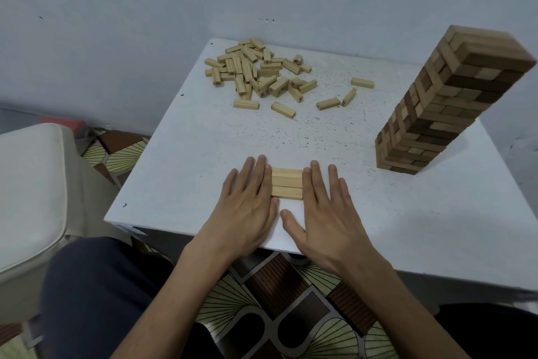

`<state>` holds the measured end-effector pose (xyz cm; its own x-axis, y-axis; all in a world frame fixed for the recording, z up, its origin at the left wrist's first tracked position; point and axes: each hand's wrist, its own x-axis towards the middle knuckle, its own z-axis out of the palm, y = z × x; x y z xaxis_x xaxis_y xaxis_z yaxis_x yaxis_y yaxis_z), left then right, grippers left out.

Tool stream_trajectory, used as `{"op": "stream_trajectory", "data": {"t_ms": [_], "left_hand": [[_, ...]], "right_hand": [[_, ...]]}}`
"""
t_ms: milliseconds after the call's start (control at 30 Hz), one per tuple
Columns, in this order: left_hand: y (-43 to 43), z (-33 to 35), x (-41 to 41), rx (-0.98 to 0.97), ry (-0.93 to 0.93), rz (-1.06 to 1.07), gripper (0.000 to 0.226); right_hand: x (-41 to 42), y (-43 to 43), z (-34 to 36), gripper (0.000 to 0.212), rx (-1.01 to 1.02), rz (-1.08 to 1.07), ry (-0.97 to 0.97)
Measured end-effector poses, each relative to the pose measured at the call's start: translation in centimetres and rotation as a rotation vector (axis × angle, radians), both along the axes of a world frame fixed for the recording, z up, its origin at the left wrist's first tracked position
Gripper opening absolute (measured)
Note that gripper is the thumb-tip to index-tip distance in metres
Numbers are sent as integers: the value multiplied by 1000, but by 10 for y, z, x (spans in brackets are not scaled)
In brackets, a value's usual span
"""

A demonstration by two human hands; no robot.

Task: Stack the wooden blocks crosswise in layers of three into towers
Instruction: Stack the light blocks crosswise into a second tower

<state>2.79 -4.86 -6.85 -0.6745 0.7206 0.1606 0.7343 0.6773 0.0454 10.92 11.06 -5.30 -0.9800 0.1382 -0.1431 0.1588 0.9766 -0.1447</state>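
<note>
Three pale blocks (287,184) lie side by side on the white table (203,149), the left hand (247,204) flat at their nine o'clock end, the right hand (326,207) at three. A loose pile (256,73) sits at twelve, a tall tower (445,102) at two.

You face a pale blue-grey wall (116,23), with a speckled white table (203,140) close against it. At your left is a cream padded seat (29,184), over a fan-patterned floor (291,315).
</note>
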Motion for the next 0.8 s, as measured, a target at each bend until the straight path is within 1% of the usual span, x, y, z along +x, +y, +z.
{"op": "stream_trajectory", "data": {"t_ms": [200, 267, 333, 367, 433, 500, 600, 700, 800], "left_hand": [[-3, -1, -2, -21, -22, -14, 62], [-5, 4, -3, -17, -82, -23, 67], [-10, 10, -7, 19, -188, -30, 77], [-12, 14, -11, 29, -252, -29, 81], [-16, 22, -21, 73, -306, -24, 82], [-17, 29, -35, 151, -255, -31, 74], [-12, 34, -62, 259, -142, -25, 49], [2, 39, -90, 330, -79, 50, 34], [17, 39, -117, 307, -32, 110, 32]], "right_hand": [[0, 2, 1, 96, -31, -12, -7], [-1, 3, 4, 99, -95, -22, -6], [-2, 6, 11, 98, -178, -53, -9], [-5, 9, 16, 94, -216, -72, -10], [-12, 14, 26, 75, -293, -100, 31], [-23, 19, 31, 58, -314, -94, 170], [-52, 28, 32, 39, -276, -69, 390], [-90, 35, 32, 31, -241, -70, 451], [-124, 38, 33, 30, -171, -50, 466]]}}
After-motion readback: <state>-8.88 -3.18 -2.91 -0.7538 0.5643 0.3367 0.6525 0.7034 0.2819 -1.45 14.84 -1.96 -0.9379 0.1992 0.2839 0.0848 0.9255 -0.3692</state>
